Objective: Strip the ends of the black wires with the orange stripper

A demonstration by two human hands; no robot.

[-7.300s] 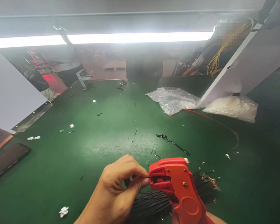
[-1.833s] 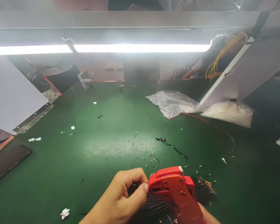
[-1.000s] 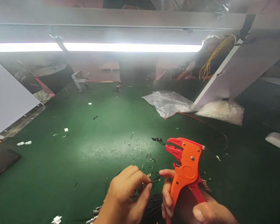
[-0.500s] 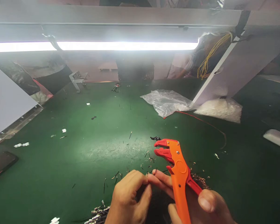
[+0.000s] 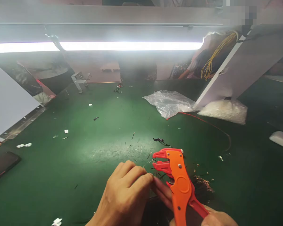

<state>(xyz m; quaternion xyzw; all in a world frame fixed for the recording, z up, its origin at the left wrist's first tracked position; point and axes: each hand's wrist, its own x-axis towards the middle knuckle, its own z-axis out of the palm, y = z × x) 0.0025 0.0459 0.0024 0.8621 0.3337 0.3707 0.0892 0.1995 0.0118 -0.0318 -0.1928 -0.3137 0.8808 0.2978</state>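
An orange and red wire stripper (image 5: 181, 185) is in my right hand (image 5: 218, 218), its jaws apart and pointing left. The fingers of my right hand reach behind the tool toward my left hand (image 5: 129, 191). My left hand is closed, back up, with its fingertips touching the right fingers; what it pinches is hidden. Small black wire scraps lie on the green table (image 5: 49, 175) just beyond the hands. A bundle of dark wires with bare copper ends (image 5: 204, 183) lies right of the tool.
A clear plastic bag (image 5: 168, 102) and a filled bag (image 5: 224, 111) lie at the back right near a slanted panel (image 5: 254, 59). A dark phone (image 5: 4, 164) rests at the left. A lit tube (image 5: 132, 46) hangs above. A red wire (image 5: 202, 119) curves right.
My left hand has turned over more, its back now covering the fingertips. The stripper has shifted slightly down, and the right thumb has moved lower. The view has moved slightly.
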